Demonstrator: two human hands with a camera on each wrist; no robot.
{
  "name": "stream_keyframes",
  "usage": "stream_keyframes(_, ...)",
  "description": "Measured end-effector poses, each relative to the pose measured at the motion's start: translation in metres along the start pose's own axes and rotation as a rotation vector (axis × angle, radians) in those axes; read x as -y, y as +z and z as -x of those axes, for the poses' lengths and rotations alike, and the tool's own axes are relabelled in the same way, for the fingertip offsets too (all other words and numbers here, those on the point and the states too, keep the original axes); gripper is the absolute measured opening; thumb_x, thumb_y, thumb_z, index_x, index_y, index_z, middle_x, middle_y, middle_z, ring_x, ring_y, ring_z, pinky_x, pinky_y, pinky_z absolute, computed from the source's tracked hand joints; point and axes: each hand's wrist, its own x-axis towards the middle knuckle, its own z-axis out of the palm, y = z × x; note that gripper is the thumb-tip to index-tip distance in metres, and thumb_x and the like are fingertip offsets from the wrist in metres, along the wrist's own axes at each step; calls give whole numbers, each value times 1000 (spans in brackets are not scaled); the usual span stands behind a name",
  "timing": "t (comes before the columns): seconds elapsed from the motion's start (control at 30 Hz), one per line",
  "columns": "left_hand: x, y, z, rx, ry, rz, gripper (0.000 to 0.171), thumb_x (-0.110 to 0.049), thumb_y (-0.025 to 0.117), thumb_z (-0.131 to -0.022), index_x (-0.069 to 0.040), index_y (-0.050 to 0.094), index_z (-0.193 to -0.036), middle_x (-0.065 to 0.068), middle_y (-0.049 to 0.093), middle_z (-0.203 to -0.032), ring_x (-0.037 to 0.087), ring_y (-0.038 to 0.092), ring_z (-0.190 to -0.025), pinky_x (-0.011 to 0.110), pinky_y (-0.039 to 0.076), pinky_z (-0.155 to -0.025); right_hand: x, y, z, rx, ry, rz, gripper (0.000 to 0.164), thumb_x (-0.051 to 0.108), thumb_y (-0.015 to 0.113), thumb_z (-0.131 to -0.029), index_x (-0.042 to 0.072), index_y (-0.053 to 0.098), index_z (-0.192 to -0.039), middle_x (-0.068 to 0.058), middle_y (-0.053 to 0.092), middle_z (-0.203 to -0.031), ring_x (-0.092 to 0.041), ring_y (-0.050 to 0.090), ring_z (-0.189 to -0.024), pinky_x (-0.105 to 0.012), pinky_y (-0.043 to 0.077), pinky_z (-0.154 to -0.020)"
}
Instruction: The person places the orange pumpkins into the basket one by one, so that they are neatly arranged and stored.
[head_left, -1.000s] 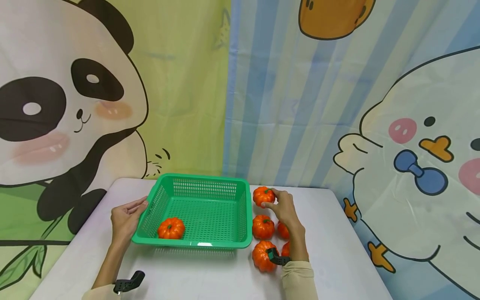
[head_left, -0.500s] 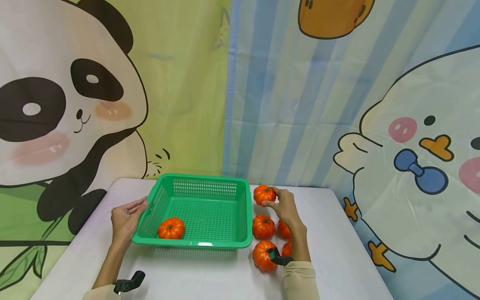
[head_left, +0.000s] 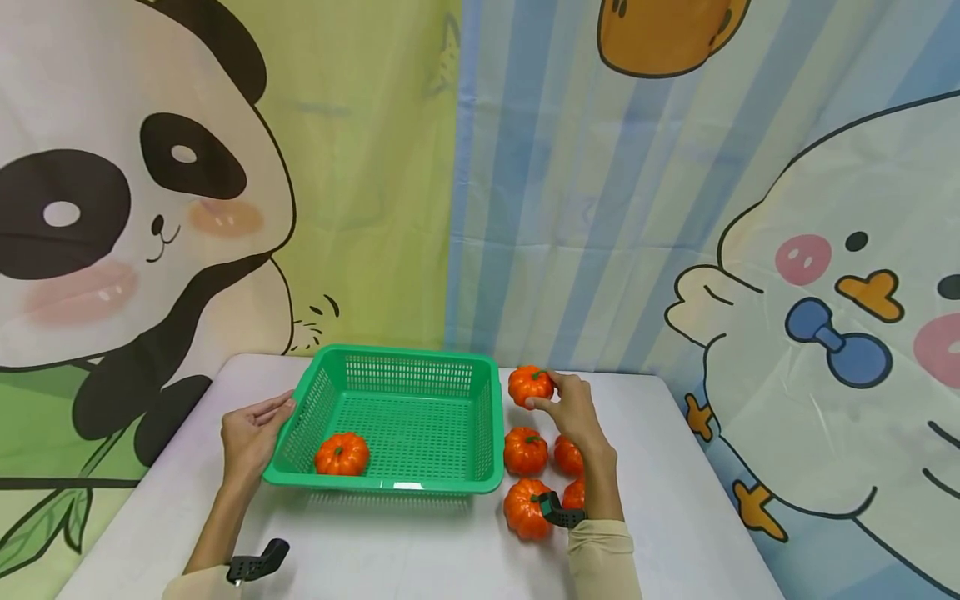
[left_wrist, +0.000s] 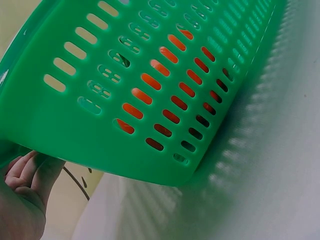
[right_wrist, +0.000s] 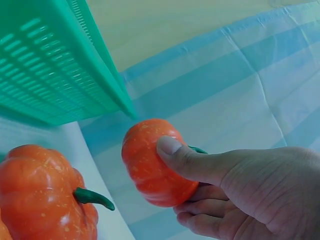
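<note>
A green plastic basket with slotted walls stands on the white table, one orange toy pumpkin inside its near left corner. My left hand grips the basket's left rim, thumb and fingers pinching the edge; in the left wrist view the fingers sit behind the rim. Just past the basket's right side, my right hand holds another toy pumpkin between thumb and fingers. The right wrist view shows the thumb across its front and the green stem partly behind the thumb.
Several more pumpkins sit right of the basket: one at the middle, one nearer, and others partly covered by the right forearm. A patterned curtain hangs behind the white table.
The right hand has lifted its pumpkin slightly, moving it a little up and to the right. The left hand and basket stay in place.
</note>
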Motion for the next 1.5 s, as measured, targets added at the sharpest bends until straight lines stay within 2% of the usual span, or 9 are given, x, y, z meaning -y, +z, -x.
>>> stream_keyframes(0.33,0,-1,2,-2,-9,6,42,-35,74,-92,-8,72,-124,-5,77,-109,-20,62,-87,0,45,-78,6,-6,2,-8,-15,-9,36,22,83,-84,6,72,-115,-4,73,-93,-22,53,-81,-35,42,-77)
stream_keyframes(0.57,0,-2,3,-3,-16,6,43,-35,74,-92,-8,72,-124,-9,77,-107,-20,62,-87,1,46,-78,9,-8,3,-8,-27,-6,37,22,83,-84,7,71,-116,-3,73,-93,-21,54,-83,-34,42,-77)
stream_keyframes(0.8,-1,-1,3,-5,-15,23,42,-34,75,-92,-7,72,-124,-13,77,-104,-20,62,-86,1,47,-76,15,-13,5,-10,-17,-71,42,21,82,-85,9,69,-123,-1,74,-108,-24,62,-96,-39,49,-88)
stream_keyframes(1.03,-1,0,2,-4,-15,0,43,-35,74,-92,-7,71,-125,-6,76,-110,-20,61,-91,-1,44,-80,16,-17,6,1,20,-56,52,27,80,-86,6,65,-132,-1,74,-112,-25,58,-94,-36,47,-84)
stream_keyframes(1.33,0,0,1,-1,-20,-5,44,-36,74,-92,-8,71,-125,-6,76,-111,-20,61,-91,0,44,-79,17,-18,6,-5,-11,-54,47,27,81,-86,7,68,-126,-1,75,-106,-22,57,-89,-38,48,-83)
stream_keyframes(1.5,0,1,1,-4,-14,5,44,-35,74,-92,-8,71,-125,-1,75,-115,-19,62,-92,0,45,-80,20,-20,6,-8,-13,-45,47,28,81,-85,7,68,-125,0,75,-105,-23,58,-89,-35,48,-82)
